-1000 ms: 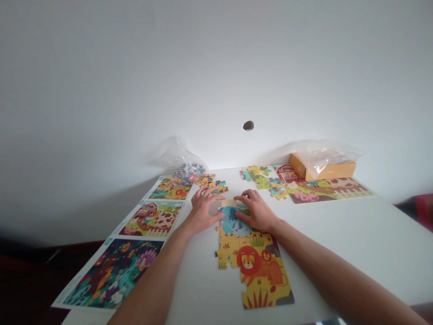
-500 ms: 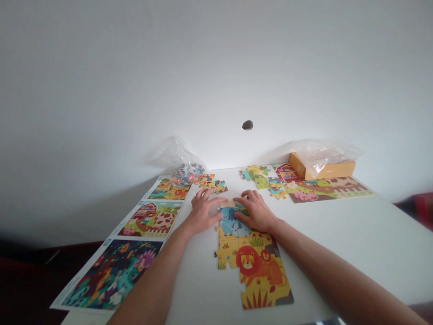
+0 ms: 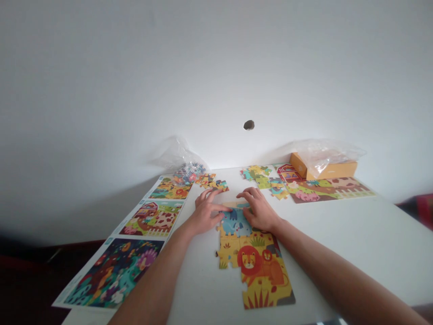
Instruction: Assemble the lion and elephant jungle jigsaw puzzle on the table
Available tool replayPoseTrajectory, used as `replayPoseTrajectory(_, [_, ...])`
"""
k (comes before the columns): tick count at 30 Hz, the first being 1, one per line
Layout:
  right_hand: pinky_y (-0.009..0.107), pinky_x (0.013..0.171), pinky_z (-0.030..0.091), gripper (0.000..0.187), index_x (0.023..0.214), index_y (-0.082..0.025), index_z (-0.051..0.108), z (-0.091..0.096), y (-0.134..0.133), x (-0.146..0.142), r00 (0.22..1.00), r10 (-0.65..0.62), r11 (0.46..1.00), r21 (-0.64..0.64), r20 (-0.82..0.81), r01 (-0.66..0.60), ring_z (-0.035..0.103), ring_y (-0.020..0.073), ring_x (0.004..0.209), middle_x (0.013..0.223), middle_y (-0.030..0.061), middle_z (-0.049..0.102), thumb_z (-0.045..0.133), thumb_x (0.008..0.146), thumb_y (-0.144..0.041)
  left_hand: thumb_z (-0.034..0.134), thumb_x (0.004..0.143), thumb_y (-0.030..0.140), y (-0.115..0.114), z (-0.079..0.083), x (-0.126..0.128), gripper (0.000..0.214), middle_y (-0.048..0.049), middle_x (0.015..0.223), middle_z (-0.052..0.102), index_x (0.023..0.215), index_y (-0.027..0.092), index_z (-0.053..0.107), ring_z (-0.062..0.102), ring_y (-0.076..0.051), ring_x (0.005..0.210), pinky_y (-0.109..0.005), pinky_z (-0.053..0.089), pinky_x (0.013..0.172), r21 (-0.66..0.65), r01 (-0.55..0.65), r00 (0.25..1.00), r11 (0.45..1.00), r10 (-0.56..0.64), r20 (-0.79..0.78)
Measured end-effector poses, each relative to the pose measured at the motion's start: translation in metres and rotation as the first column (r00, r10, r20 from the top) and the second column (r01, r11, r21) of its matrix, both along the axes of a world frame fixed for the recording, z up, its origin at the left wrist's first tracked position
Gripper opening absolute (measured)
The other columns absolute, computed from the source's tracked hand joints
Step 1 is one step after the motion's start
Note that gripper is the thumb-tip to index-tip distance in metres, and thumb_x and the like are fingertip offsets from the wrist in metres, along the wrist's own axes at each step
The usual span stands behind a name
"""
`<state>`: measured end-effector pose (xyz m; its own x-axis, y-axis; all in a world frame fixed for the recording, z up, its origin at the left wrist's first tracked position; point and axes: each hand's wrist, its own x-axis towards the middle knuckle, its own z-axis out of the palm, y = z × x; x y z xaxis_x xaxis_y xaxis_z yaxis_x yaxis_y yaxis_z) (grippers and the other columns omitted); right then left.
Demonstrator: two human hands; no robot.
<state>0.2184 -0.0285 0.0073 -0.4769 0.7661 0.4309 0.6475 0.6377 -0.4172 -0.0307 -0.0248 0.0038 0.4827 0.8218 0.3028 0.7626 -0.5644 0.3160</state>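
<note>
A partly joined jigsaw puzzle [image 3: 233,248] lies flat on the white table, showing a lion, a cub and blue elephants. At its far left corner is my left hand [image 3: 208,214], fingers apart, with the index fingertip on the elephant part. My right hand [image 3: 260,211] rests over the far right part, its fingers bent but spread, touching the pieces there. Neither hand lifts anything. What lies under the right palm is hidden. Loose puzzle pieces [image 3: 221,185] sit just beyond my left hand, and more loose pieces [image 3: 263,182] lie beyond my right.
At left, a printed sheet [image 3: 120,234] with three pictures runs along the table edge. A clear bag of pieces [image 3: 189,171] stands against the wall. To the back right, a yellow box [image 3: 333,170] under clear plastic rests on a farm picture [image 3: 324,189].
My left index finger has come down onto the elephant part. The right hand has drawn slightly back to the right, uncovering more of the puzzle's far edge.
</note>
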Motion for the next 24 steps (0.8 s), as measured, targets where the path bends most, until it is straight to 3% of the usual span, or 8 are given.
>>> replayPoseTrajectory(4, [0.044, 0.096, 0.043, 0.055, 0.122, -0.019, 0.058, 0.0007, -0.0010, 0.0006, 0.999, 0.033, 0.999, -0.011, 0.007, -0.033, 0.047, 0.0264, 0.108, 0.119, 0.0111, 0.050, 0.053, 0.069, -0.006, 0.065, 0.084, 0.022, -0.0005, 0.0015, 0.0008, 0.030, 0.0025, 0.152, 0.042, 0.104, 0.042, 0.077, 0.029, -0.036, 0.140, -0.059, 0.025, 0.114, -0.007, -0.001, 1.000, 1.000, 0.001, -0.016])
replayPoseTrajectory(10, [0.047, 0.098, 0.041, 0.037, 0.100, -0.024, 0.071, 0.0000, -0.0004, 0.0015, 0.997, 0.047, 0.998, -0.040, 0.066, -0.045, 0.046, 0.0277, 0.112, 0.126, 0.0097, 0.047, 0.054, 0.072, -0.007, 0.065, 0.084, 0.021, -0.0013, 0.0037, 0.0019, 0.031, 0.0039, 0.153, 0.041, 0.104, 0.042, 0.077, 0.027, -0.036, 0.141, -0.059, 0.024, 0.115, -0.033, -0.011, 0.999, 0.999, 0.010, -0.035])
replayPoseTrajectory(15, [0.045, 0.097, 0.042, 0.051, 0.115, -0.022, 0.066, 0.0020, -0.0016, 0.0014, 0.999, 0.026, 0.999, -0.038, 0.047, -0.024, 0.046, 0.0272, 0.112, 0.124, 0.0112, 0.048, 0.054, 0.069, -0.004, 0.065, 0.084, 0.022, -0.0021, 0.0040, 0.0021, 0.031, 0.0050, 0.153, 0.041, 0.104, 0.043, 0.077, 0.027, -0.036, 0.141, -0.059, 0.024, 0.115, -0.033, -0.015, 0.999, 0.999, 0.014, -0.033])
replayPoseTrajectory(24, [0.046, 0.096, 0.040, 0.035, 0.105, -0.025, 0.071, 0.0028, -0.0030, 0.0011, 0.994, 0.046, 0.997, -0.065, 0.101, -0.039, 0.047, 0.0279, 0.114, 0.126, 0.0103, 0.048, 0.057, 0.077, -0.010, 0.065, 0.085, 0.022, -0.0013, 0.0016, 0.0009, 0.030, 0.0027, 0.152, 0.041, 0.105, 0.042, 0.077, 0.027, -0.038, 0.141, -0.061, 0.025, 0.114, -0.031, -0.010, 0.999, 0.999, 0.009, -0.032])
